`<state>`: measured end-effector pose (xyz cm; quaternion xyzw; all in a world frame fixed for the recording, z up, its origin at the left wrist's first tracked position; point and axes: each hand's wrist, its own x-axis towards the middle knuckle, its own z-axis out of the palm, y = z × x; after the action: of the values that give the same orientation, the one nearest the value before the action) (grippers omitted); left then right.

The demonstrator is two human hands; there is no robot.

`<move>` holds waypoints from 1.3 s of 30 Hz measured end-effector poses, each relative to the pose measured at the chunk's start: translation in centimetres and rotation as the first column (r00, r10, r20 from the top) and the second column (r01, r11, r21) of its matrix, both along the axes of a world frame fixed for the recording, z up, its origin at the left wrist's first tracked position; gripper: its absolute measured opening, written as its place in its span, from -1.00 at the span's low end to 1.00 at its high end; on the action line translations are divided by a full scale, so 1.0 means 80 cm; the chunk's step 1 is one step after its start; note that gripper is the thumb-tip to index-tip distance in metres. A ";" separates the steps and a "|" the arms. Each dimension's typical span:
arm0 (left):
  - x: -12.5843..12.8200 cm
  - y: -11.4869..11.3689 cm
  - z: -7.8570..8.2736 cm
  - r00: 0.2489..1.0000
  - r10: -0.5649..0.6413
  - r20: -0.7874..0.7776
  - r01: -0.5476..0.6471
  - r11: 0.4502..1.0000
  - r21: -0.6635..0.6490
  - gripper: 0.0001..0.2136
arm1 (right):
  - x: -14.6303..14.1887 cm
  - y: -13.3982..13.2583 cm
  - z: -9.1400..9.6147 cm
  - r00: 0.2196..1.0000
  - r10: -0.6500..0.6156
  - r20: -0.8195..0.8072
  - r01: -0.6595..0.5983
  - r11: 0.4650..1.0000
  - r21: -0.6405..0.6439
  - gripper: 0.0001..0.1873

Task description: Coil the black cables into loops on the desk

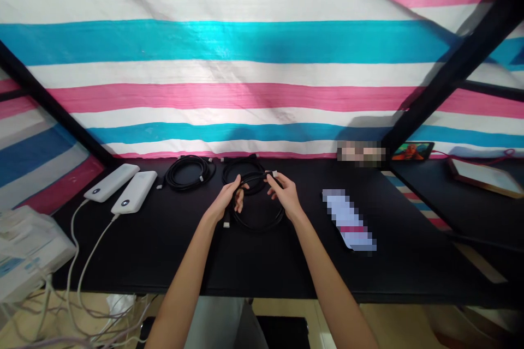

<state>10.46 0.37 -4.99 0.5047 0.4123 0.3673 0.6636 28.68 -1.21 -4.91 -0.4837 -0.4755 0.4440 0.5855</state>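
Between my hands is a black cable (pixel 260 227) looped into a coil, with a pale metal plug at each end. My left hand (pixel 229 197) is closed around the coil's left side, and one plug (pixel 226 224) hangs below it. At the upper right of the loop, my right hand (pixel 285 193) pinches the cable near its other plug (pixel 272 174). Behind the held loop lies another coiled black cable (pixel 233 165), partly hidden by it. Further left rests a coil of black cable (pixel 186 173) with pale plugs showing.
Two white power banks (pixel 133 192) with white leads lie at the left. A phone (pixel 347 221) with a blurred screen is on the black table (pixel 270 278) at the right. Behind stands a striped sheet (pixel 245 43). Tangled white cables (pixel 82 311) hang at the lower left.
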 end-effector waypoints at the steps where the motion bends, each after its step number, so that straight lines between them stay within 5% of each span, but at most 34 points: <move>1: 0.001 0.000 -0.001 1.000 0.024 -0.005 -0.024 1.000 0.010 -0.49 | 0.000 0.000 0.000 1.000 -0.009 -0.003 0.009 1.000 0.004 -0.54; 13: 0.003 0.002 -0.009 0.895 0.305 -0.326 -0.186 0.918 0.349 -0.63 | 0.005 0.006 0.002 0.961 -0.214 -0.174 0.214 0.977 -0.019 -0.56; 17: 0.004 0.004 -0.015 0.918 0.289 -0.272 -0.207 0.933 0.293 -0.65 | 0.005 0.006 0.002 0.947 -0.248 -0.204 0.251 0.968 -0.015 -0.51; 22: 0.009 0.007 -0.020 0.956 0.278 -0.093 -0.257 0.947 0.190 -0.64 | 0.009 0.009 -0.011 0.960 -0.272 -0.058 0.272 0.962 -0.017 -0.45; 28: -0.001 0.013 -0.018 0.890 0.456 -0.006 -0.445 0.871 0.207 -0.61 | 0.013 0.010 -0.025 0.952 -0.184 0.243 0.200 0.979 -0.044 -0.62; 31: -0.008 0.014 -0.019 0.853 0.515 -0.086 -0.477 0.835 0.274 -0.61 | 0.008 0.006 -0.027 0.898 -0.207 0.389 0.220 0.975 0.009 -0.66; 35: -0.015 0.012 -0.023 0.779 0.551 -0.298 -0.407 0.807 0.428 -0.61 | 0.001 0.006 -0.032 0.923 -0.190 0.334 0.196 0.981 0.016 -0.66; 39: -0.016 0.013 -0.023 0.781 0.526 -0.337 -0.410 0.839 0.359 -0.60 | 0.000 0.011 -0.036 0.959 -0.157 0.235 0.169 0.985 -0.032 -0.59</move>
<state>9.16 1.39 -6.83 0.5364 0.6061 0.4552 0.3710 28.70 -0.36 -7.80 -0.5848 -0.4875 0.3467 0.5479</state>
